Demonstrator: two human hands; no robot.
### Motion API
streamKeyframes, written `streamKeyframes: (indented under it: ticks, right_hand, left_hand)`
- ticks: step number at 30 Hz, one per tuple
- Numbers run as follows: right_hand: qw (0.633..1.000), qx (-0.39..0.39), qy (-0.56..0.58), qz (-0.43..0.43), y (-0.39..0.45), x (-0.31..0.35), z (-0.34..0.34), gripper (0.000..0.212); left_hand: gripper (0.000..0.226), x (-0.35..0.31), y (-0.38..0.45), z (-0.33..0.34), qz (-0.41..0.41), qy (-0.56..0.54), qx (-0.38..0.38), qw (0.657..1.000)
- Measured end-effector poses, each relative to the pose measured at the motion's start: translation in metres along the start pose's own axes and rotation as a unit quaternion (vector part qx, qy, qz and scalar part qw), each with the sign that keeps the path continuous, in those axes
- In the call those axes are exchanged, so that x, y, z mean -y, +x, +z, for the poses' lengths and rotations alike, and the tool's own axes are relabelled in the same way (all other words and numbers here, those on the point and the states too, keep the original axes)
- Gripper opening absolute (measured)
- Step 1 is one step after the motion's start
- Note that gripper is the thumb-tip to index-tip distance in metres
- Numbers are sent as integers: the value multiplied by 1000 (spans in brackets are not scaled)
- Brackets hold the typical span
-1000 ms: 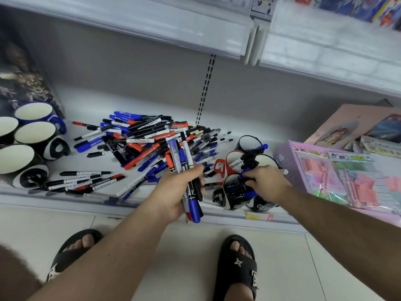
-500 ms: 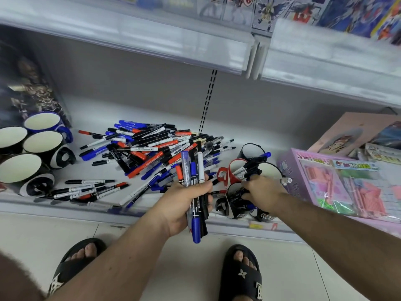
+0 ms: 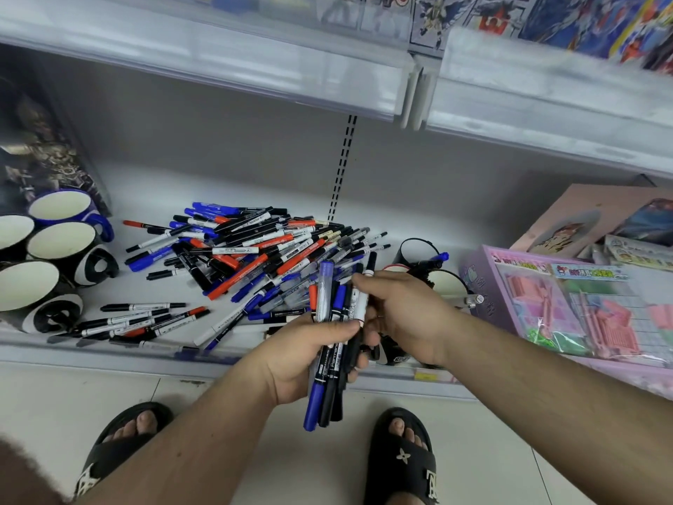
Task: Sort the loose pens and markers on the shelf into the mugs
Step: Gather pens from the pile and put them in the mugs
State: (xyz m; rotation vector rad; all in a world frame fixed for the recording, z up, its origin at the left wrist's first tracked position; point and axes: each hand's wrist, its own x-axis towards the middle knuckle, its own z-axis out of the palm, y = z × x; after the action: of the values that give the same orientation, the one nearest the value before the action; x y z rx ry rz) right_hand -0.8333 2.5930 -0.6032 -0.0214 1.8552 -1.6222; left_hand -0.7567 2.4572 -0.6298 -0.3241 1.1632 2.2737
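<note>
A heap of loose pens and markers (image 3: pixel 262 253) in blue, black and red lies mid-shelf, with a few more near the front edge (image 3: pixel 145 320). My left hand (image 3: pixel 302 355) grips a bundle of markers (image 3: pixel 327 384) upright in front of the shelf. My right hand (image 3: pixel 408 315) has its fingertips curled round the top of a white-barrelled marker (image 3: pixel 359 304) in that bundle. Behind my right hand stand a black mug (image 3: pixel 415 249) and a mug (image 3: pixel 448 284) holding markers; other mugs there are hidden by the hand.
Several white-lined mugs (image 3: pixel 62 242) stand at the shelf's left end before a dark box (image 3: pixel 40 154). A pink stationery box (image 3: pixel 568 308) fills the right. An upper shelf edge (image 3: pixel 255 74) overhangs. My sandalled feet (image 3: pixel 400 457) are on the tiled floor below.
My right hand has left the mugs on the right and moved left to the bundle in my left hand. My left hand has lifted the bundle slightly right.
</note>
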Motion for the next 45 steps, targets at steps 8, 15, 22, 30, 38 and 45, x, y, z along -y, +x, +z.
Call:
streamKeyframes:
  ticks: [8, 15, 22, 30, 38, 45]
  right_hand:
    - [977, -178, 112, 21, 8, 5, -18, 23]
    - [995, -1, -20, 98, -9, 16, -27, 28]
    - [974, 99, -151, 135, -9, 4, -18, 28]
    - [953, 157, -192, 172, -9, 1, -20, 32]
    - [927, 194, -246, 205, -10, 10, -22, 32]
    - [974, 46, -135, 175, -3, 17, -55, 67]
  left_hand:
    - [15, 5, 17, -12, 16, -117, -152, 981]
    - [27, 1, 19, -19, 42, -60, -173, 982]
    - [5, -4, 15, -7, 67, 37, -178, 981]
    - [17, 2, 16, -3, 101, 57, -241, 964]
    - [8, 9, 18, -2, 124, 93, -227, 961]
    - [9, 1, 28, -24, 203, 18, -386, 900]
